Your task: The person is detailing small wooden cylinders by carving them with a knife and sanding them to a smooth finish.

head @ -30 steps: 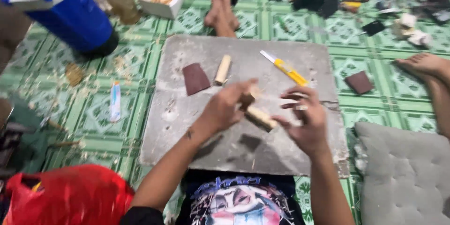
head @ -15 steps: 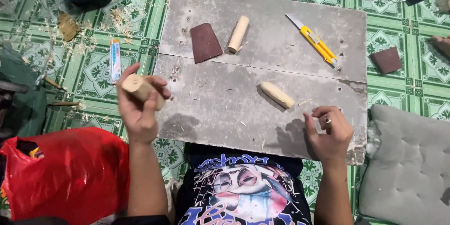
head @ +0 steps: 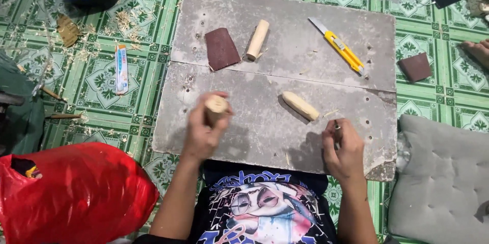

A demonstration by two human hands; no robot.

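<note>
Bright even light, soft shadows, sharp

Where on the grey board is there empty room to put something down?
The grey board is bare along its far edge above the brown sandpaper sheet, and between the pale wooden dowel and the yellow utility knife. The near strip is crowded: left hand gripping a wood piece, carved wooden peg, right hand.

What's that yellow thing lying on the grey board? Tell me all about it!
It is a yellow utility knife, long and slim, with a plastic-looking body and a pale metal blade pushed out at its upper-left end. It lies flat and slanted on the far right part of the grey board. Nothing touches it but the board; both hands are well away from it.
</note>
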